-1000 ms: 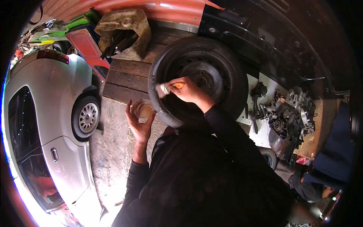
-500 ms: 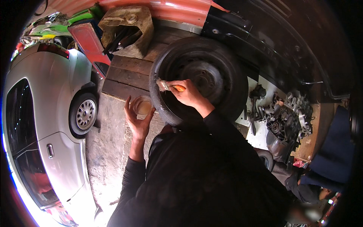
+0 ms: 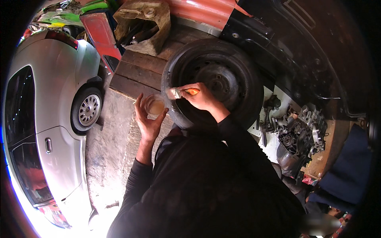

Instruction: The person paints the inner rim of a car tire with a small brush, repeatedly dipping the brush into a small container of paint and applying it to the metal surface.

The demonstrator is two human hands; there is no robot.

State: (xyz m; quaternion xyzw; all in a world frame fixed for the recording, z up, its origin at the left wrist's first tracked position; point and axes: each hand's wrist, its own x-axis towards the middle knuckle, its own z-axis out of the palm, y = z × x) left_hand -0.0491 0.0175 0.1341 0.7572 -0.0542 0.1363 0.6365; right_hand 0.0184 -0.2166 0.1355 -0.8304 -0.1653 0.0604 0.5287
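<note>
A black tyre on a dark steel wheel (image 3: 222, 79) lies flat in front of me on wooden planks. My right hand (image 3: 200, 97) grips a paintbrush (image 3: 192, 91) by its orange handle. The brush's pale bristles, blurred, are against the tyre's left sidewall. Just left of the tyre, my left hand (image 3: 149, 123) holds a clear round tub (image 3: 154, 106) between thumb and fingers. Some pale, cloudy liquid seems to be inside the tub. Both forearms are in black sleeves.
A cut-open, dirty canister (image 3: 158, 39) with dark tools stands on the planks (image 3: 139, 75) behind the tub. Greasy engine parts (image 3: 297, 135) lie on a white board at right. A silver car (image 3: 51, 99) is parked at left. Dark body panels (image 3: 285, 51) lean at the back right.
My view has shifted slightly, so the surroundings sit a little differently. The brush has moved a short way down the tyre's left sidewall. The left hand still holds the tub.
</note>
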